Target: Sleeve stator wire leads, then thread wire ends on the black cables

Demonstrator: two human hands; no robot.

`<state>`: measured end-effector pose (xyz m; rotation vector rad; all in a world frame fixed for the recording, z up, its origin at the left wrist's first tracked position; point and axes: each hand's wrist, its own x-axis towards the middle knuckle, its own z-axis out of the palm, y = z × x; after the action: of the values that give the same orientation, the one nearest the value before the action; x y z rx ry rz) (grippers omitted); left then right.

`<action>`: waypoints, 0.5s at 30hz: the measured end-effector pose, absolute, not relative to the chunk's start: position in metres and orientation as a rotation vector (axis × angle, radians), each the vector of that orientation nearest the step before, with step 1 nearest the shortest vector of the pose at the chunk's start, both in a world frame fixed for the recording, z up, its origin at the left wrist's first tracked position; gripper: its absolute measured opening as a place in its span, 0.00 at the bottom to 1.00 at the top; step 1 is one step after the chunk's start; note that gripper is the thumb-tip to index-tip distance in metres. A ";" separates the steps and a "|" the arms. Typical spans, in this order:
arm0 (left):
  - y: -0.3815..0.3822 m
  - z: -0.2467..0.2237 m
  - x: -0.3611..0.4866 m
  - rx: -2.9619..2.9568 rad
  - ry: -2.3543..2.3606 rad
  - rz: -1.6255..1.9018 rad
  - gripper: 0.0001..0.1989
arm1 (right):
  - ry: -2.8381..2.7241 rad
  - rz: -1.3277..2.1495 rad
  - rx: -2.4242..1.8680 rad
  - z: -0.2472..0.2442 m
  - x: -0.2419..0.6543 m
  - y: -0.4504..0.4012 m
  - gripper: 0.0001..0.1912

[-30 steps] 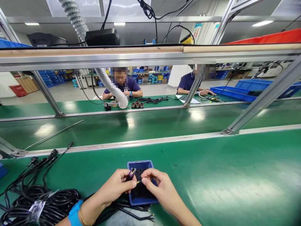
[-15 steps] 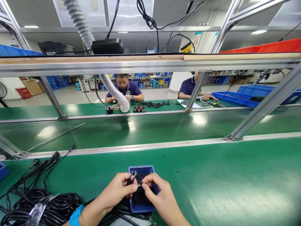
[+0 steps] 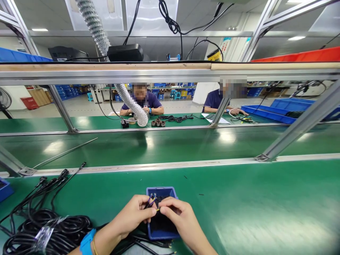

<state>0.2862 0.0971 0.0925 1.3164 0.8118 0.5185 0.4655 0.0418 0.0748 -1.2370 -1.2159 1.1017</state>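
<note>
My left hand (image 3: 131,216) and my right hand (image 3: 180,219) meet over a small blue plastic tray (image 3: 161,191) holding black parts. The left fingers pinch a thin bundle of wires (image 3: 150,201) with purple and yellow ends. My right fingertips hold a thin yellow-tipped wire end (image 3: 158,209) against it. Both hands hide most of the tray's contents. To the left lies a coil of black cable (image 3: 47,228) bound with clear plastic, and loose black wires (image 3: 143,242) run under my left wrist.
The green bench surface (image 3: 239,198) spreads to the right, bounded at the far side by an aluminium rail (image 3: 170,165). Beyond stand frame uprights, a thin metal rod, and a second green bench with two seated co-workers, cables, a silver flexible duct and blue crates.
The whole view has tilted slightly, shifting the background. Both hands remain over the tray, pinching the wires, and the right hand sits a little closer to the left.
</note>
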 end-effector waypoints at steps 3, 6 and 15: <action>0.095 0.094 0.286 1.327 0.824 0.520 0.16 | -1.159 1.025 -1.259 0.075 0.466 0.041 0.19; 0.095 0.095 0.287 1.327 0.848 0.519 0.16 | -1.201 0.975 -1.262 0.077 0.465 0.038 0.17; 0.096 0.088 0.286 1.367 0.844 0.549 0.26 | -1.501 0.460 -1.354 0.064 0.448 0.042 0.11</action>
<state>0.2860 0.0958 0.0881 1.3670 0.8438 0.5491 0.4481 0.0420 0.0644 -1.3543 -1.5014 0.4598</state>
